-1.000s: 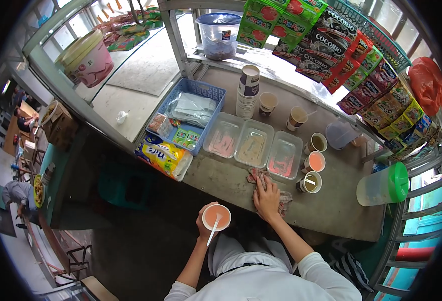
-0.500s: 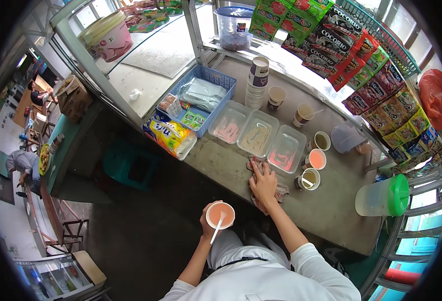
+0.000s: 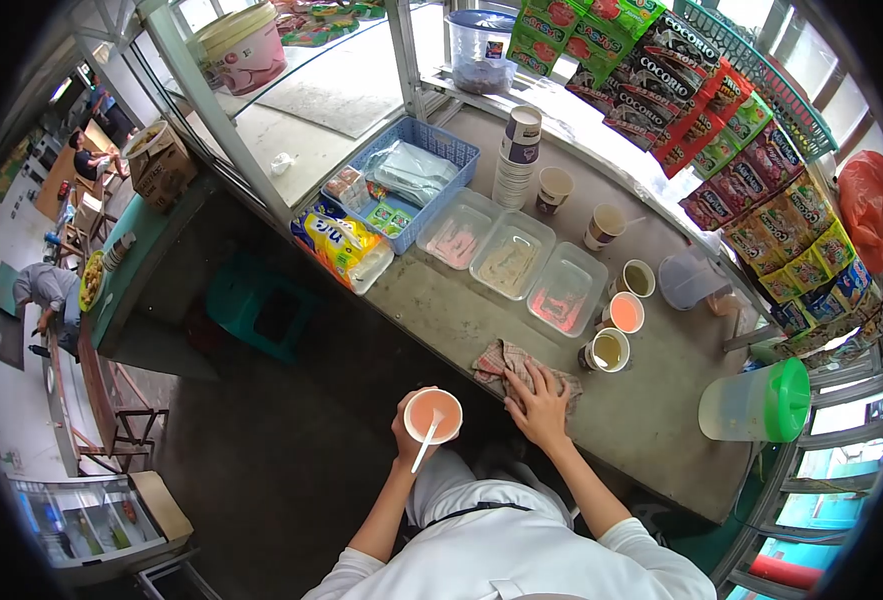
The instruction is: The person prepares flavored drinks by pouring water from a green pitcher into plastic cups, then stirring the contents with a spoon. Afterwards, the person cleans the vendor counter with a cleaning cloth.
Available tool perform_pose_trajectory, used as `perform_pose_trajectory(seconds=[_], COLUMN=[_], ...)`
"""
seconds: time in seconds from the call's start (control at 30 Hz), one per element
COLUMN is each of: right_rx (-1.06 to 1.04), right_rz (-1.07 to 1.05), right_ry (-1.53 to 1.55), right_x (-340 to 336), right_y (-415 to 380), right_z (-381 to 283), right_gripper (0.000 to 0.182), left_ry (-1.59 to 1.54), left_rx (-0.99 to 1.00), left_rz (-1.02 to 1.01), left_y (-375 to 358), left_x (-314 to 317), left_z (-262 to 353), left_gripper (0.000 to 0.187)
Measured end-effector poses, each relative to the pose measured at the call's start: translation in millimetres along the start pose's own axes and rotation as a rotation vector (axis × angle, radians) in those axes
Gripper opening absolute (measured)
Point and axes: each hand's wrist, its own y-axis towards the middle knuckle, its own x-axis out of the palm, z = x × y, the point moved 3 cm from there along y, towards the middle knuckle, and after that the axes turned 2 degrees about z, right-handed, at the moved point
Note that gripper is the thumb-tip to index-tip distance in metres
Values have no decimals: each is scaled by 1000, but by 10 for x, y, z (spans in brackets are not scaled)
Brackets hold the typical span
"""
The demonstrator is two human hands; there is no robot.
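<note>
My left hand [image 3: 402, 430] is wrapped round a paper cup [image 3: 450, 431] of orange-pink drink, held upright in front of my body. A white plastic spoon [image 3: 424, 447] leans in the drink, its handle over the rim. On the counter, my right hand [image 3: 538, 405] lies with fingers spread on a crumpled checked cloth [image 3: 501, 362], near the front edge. Beyond it are a cup of yellowish liquid [image 3: 606, 351], a cup of orange drink [image 3: 623, 313] and a cup of darker liquid [image 3: 637, 279].
Three plastic tubs [image 3: 567, 290] with pink or beige remains line the counter [image 3: 661, 420]. Behind stand stacked paper cups [image 3: 514, 170] and a blue basket [image 3: 441, 205]. A green-lidded jar [image 3: 756, 402] is at right, and sachets [image 3: 661, 80] hang above. A person [image 3: 49, 290] bends at far left.
My right hand has slid the cloth toward the counter's front edge, away from the tubs, and the cloth lies spread differently. My left hand still holds the cup. The view has shifted slightly.
</note>
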Motion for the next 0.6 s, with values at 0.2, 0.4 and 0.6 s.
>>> perform_pose_trajectory(seconds=[0.2,0.4,0.6], right_rx=[12,39,-66], right_rz=[20,77,77], right_ry=[-42,-19,25], right_x=[209,360,445], right_y=[-90,163,393], right_z=[47,-75,-284], right_gripper=[50,46,48], left_ry=[23,43,52], left_rx=[17,42,35], left_rz=[-5,2,12], left_y=[-57,-73,-25], left_x=[15,3,-44], left_z=[77,71,15], left_gripper=[78,79,80])
